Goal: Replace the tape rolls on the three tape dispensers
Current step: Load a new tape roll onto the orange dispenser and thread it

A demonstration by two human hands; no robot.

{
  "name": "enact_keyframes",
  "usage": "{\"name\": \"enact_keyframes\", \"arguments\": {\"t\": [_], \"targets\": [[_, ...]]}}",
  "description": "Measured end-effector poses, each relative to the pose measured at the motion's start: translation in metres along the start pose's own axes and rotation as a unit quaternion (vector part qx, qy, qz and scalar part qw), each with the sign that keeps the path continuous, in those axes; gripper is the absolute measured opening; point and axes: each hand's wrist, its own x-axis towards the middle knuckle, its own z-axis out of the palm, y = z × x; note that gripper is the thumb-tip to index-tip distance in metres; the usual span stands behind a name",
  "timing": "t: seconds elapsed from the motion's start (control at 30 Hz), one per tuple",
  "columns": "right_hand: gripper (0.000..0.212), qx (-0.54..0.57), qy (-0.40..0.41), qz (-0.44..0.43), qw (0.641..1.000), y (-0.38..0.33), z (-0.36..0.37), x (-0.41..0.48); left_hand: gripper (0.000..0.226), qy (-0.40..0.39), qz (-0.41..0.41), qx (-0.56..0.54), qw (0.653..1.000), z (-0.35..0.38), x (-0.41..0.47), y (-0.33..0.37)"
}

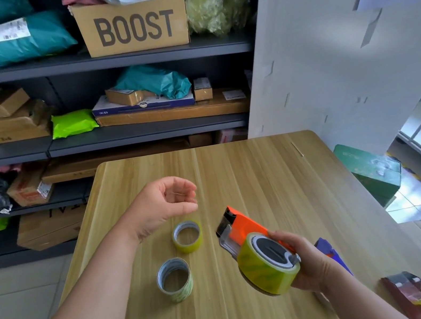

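Orange tape dispenser (241, 228) is held above the wooden table (261, 167) by the right hand (309, 263), whose fingers are curled firmly around the back of its body. The toothed cutting end points away from the grip, up and to the left. A yellow-green roll (269, 275) is seated on the hub, directly in front of the gripping fingers. The step in hand is therefore judged to be the loading of this orange tape dispenser, with the roll mounted. Whether its free end is already led to the blade cannot be told. The left hand (166, 203) is raised over the table, well to the left of the grip and beyond it, with fingers loosely curled and nothing clearly held. Between that hand and the grip, two more rolls are lying flat on the table: a small roll (187, 236) nearer to the cutting end, and a second roll (175, 279) nearer to the person. A blue dispenser (331, 250) is partly hidden just behind the gripping hand, and a dark red dispenser (404, 289) is seen to the right of the grip, near the table edge. For the next move, it is judged that the tape end must be found on the mounted roll, peeled by the left hand and drawn to the blade, while the dispenser is kept steady.
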Motion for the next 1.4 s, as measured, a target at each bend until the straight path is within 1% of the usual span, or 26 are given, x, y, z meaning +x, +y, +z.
{"name": "enact_keyframes", "arguments": {"t": [0.17,0.23,0.33,0.47,0.67,0.83,0.9,1.0,1.13,1.2,1.4], "targets": [[0.043,0.005,-0.006,0.019,1.000,0.003,0.004,0.000,0.055,0.035,0.029,0.059,0.997,0.021,-0.002,0.003],[0.045,-0.009,-0.012,0.026,1.000,0.003,0.008,0.001,0.060,0.060,0.058,0.102,0.991,0.029,-0.004,0.005],[0.049,-0.020,-0.019,0.030,0.999,0.002,0.011,0.001,0.068,0.085,0.123,0.149,0.977,0.041,-0.003,0.006],[0.051,-0.016,-0.038,0.029,0.999,0.000,0.011,-0.001,0.070,0.116,0.178,0.182,0.960,0.051,0.002,0.006],[0.065,0.008,-0.063,0.026,0.998,-0.004,0.011,-0.006,0.066,0.164,0.233,0.144,0.948,0.065,0.003,0.006],[0.061,0.006,-0.083,0.024,0.996,-0.006,0.014,-0.010,0.065,0.163,0.234,0.137,0.949,0.068,0.007,0.001],[0.060,0.007,-0.078,0.022,0.997,-0.005,0.013,-0.010,0.064,0.173,0.230,0.131,0.949,0.064,0.006,-0.002],[0.063,0.025,-0.062,0.018,0.998,-0.006,0.008,-0.010,0.064,0.191,0.228,0.134,0.945,0.058,0.005,-0.003],[0.060,0.019,-0.059,0.014,0.998,-0.007,0.006,-0.012,0.064,0.181,0.206,0.140,0.951,0.056,0.004,-0.007],[0.059,0.017,-0.060,0.017,0.998,-0.006,0.007,-0.012,0.063,0.186,0.202,0.126,0.953,0.058,0.004,-0.009],[0.064,0.017,-0.054,0.022,0.998,-0.007,0.011,-0.011,0.063,0.201,0.221,0.107,0.948,0.064,0.004,-0.001]]}}
